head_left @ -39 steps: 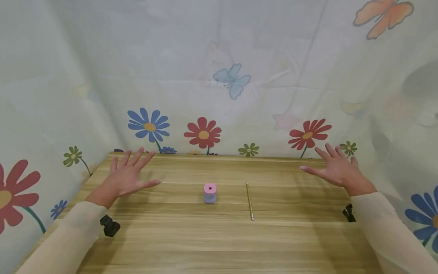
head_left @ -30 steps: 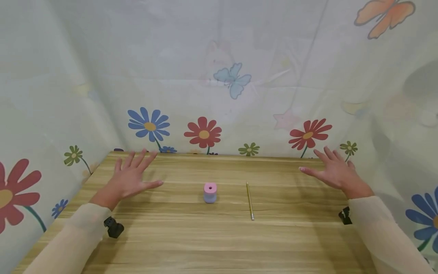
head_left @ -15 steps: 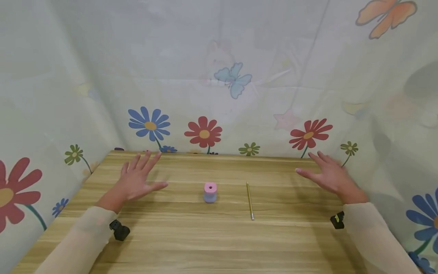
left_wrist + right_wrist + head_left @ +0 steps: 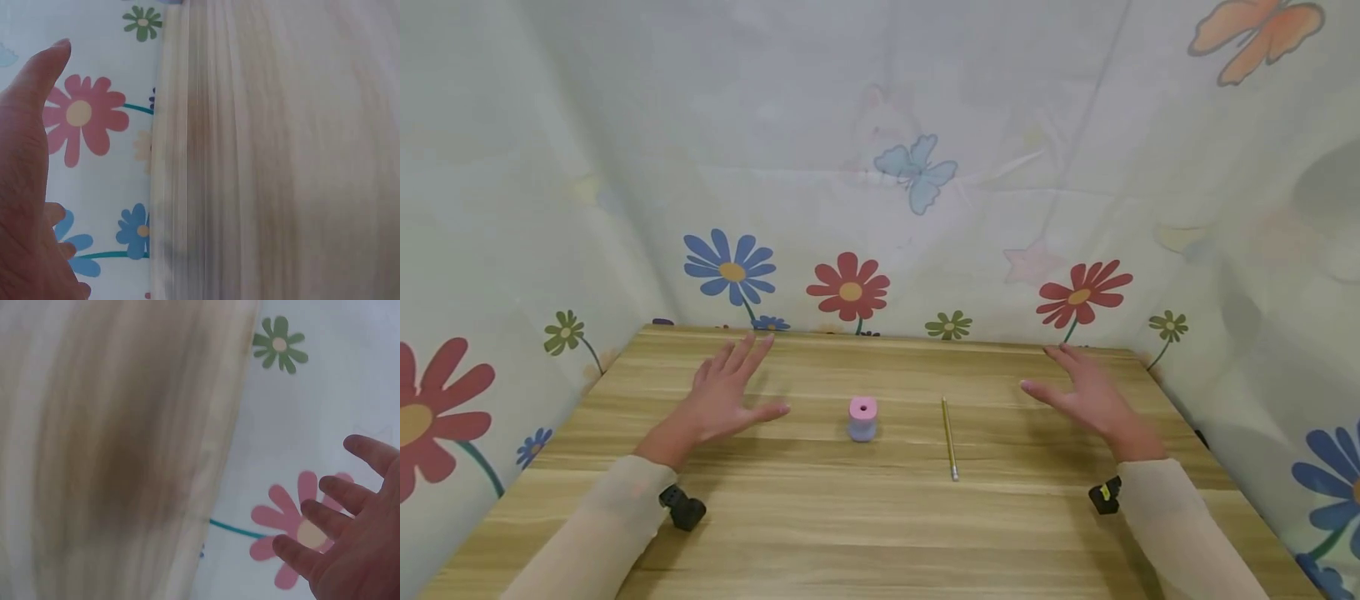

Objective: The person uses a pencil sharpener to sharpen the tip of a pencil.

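In the head view a small pink-topped, lavender-based pencil sharpener (image 4: 862, 419) stands on the wooden table (image 4: 880, 533), a dark round hole in its top. To its right lies a yellow pencil (image 4: 950, 439), its eraser end toward the person. My left hand (image 4: 726, 404) hovers over the table left of the sharpener, fingers spread and holding nothing. On the other side, my right hand (image 4: 1093, 400) hangs in the air right of the pencil, also holding nothing with its fingers extended. Neither hand touches either object. The wrist views show neither the sharpener nor the pencil.
A pale curtain (image 4: 775, 125) printed with flowers and butterflies surrounds the table at the back and both sides. Each wrist carries a small black camera, the left wrist camera (image 4: 683, 507) and the right wrist camera (image 4: 1105, 496).
Both hands have moved inward toward the middle of the table, the right one farther, and slightly toward the person. The sharpener and pencil have stayed in place.
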`<state>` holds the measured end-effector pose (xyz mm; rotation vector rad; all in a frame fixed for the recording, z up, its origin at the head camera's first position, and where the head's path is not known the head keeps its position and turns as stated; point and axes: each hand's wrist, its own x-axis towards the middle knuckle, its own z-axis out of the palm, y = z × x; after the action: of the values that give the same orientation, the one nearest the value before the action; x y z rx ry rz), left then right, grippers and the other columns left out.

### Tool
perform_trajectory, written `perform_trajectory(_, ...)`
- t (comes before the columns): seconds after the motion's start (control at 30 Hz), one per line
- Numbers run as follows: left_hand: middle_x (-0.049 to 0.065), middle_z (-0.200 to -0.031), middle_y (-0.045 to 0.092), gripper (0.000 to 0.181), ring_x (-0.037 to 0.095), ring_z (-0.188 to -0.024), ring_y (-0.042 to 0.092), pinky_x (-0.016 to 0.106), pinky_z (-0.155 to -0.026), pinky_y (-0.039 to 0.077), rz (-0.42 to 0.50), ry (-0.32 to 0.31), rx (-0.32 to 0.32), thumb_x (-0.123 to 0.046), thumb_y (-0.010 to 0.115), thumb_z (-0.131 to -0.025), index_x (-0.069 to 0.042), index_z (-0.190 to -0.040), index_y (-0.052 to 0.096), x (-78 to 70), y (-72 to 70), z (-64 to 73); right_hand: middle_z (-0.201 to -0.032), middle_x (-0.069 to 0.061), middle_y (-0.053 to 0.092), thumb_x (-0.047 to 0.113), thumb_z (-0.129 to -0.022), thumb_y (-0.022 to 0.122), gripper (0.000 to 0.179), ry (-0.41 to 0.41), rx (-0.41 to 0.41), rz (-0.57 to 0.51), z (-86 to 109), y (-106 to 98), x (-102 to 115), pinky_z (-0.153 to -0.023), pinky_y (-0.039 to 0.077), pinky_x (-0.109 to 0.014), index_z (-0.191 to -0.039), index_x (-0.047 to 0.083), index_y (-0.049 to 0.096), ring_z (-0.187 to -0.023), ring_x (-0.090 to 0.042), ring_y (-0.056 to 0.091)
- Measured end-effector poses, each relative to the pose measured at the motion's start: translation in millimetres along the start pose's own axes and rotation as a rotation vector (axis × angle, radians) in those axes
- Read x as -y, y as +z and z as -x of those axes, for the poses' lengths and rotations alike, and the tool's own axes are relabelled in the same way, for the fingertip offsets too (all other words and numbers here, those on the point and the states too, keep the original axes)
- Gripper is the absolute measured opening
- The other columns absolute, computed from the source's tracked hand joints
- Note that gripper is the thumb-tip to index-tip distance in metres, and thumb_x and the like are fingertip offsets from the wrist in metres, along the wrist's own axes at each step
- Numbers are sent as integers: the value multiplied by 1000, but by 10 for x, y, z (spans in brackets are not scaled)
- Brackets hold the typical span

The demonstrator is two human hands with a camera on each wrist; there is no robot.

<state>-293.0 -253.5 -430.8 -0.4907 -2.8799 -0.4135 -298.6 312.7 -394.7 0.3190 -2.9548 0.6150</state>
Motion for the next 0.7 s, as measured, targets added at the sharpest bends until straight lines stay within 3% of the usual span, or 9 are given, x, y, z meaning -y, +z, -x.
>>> perform_trajectory(0.3, 17, -172, 12, 110, 51, -154, 17, 77, -116, 16, 91, 33, 1, -69, 67, -84, -26, -166, 7, -158, 82, -59, -166, -24, 27, 64, -90, 65, 91, -50, -14, -71, -21, 255, 88, -115, 24, -75, -157, 9, 39, -150, -52, 25)
perform_trajectory(0.47, 16, -171, 17, 108, 45, -155, 20, 70, -120, 18, 229, 75, -3, -62, 70, -86, -19, -166, 11, -219, 164, -90, -165, -23, 30, 62, -89, 69, 92, -79, -8, -97, -1, 366, 150, -116, 25, -72, -158, 9, 39, -150, -50, 28)
perform_trajectory(0.7, 10, -173, 14, 107, 41, -157, 18, 69, -121, 20, 391, 40, 36, -60, 71, -87, -23, -166, 9, -323, 218, -41, -164, -21, 33, 58, -88, 74, 92, -111, -16, -177, 23, 458, 287, -118, 27, -69, -158, 10, 38, -151, -46, 30)
